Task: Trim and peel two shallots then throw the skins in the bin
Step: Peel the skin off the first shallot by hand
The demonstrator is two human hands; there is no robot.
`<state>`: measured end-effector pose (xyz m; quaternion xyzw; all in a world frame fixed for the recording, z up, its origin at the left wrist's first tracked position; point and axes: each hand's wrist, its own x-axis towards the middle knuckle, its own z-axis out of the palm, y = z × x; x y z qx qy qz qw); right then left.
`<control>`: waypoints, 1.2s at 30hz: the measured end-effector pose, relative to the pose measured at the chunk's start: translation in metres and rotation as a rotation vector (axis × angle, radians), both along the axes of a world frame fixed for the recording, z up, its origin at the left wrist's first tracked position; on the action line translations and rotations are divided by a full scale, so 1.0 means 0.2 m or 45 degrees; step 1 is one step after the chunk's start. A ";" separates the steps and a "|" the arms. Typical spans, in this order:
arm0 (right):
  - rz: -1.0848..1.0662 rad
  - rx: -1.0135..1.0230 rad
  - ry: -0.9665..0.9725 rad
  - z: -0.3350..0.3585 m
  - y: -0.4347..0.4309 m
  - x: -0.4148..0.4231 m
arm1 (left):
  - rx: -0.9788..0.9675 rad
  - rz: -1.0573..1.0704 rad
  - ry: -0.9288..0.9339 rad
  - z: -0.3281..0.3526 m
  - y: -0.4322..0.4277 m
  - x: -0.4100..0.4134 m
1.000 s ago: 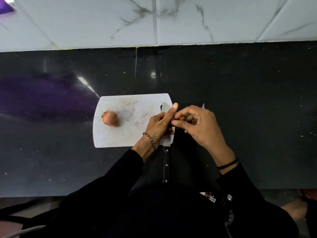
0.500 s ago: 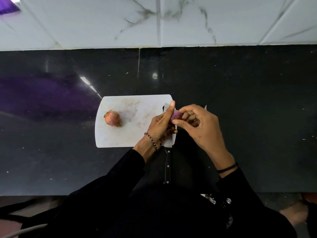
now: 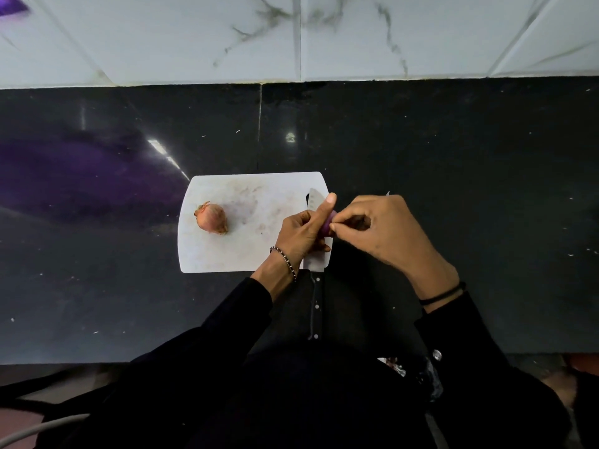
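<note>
Left hand [image 3: 303, 233] grips purple shallot [image 3: 328, 223] in curled fingers, thumb straight up, over right edge of white cutting board [image 3: 246, 189]. Right hand [image 3: 385, 234] meets it, thumb and forefinger pinched on the shallot, probably on a strip of skin; too small to confirm. Second shallot [image 3: 211, 218], skin on, lies on board's left half, well apart. Knife [image 3: 316, 198] lies along board's right edge beneath both hands, handle toward the person. Black counter [image 3: 453, 189] underneath.

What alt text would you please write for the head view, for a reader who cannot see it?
A person's left hand holds a purple shallot while the right hand pinches at it, above a knife on a white cutting board. An unpeeled shallot lies on the board's left part.
</note>
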<state>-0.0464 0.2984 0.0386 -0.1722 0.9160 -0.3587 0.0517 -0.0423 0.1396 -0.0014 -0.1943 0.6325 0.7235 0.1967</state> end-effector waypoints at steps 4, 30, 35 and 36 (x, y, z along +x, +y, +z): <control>0.090 0.111 -0.087 0.04 -0.01 -0.05 | -0.087 -0.048 -0.015 0.03 0.01 0.01; -0.142 -0.170 0.209 -0.14 0.01 0.04 | 0.182 0.115 -0.289 0.00 0.01 -0.05; -0.129 -0.098 0.230 -0.15 0.00 0.06 | 0.219 0.113 -0.275 0.00 0.00 -0.05; -0.117 -0.076 0.229 -0.15 0.00 0.06 | 0.243 0.128 -0.274 0.01 0.00 -0.05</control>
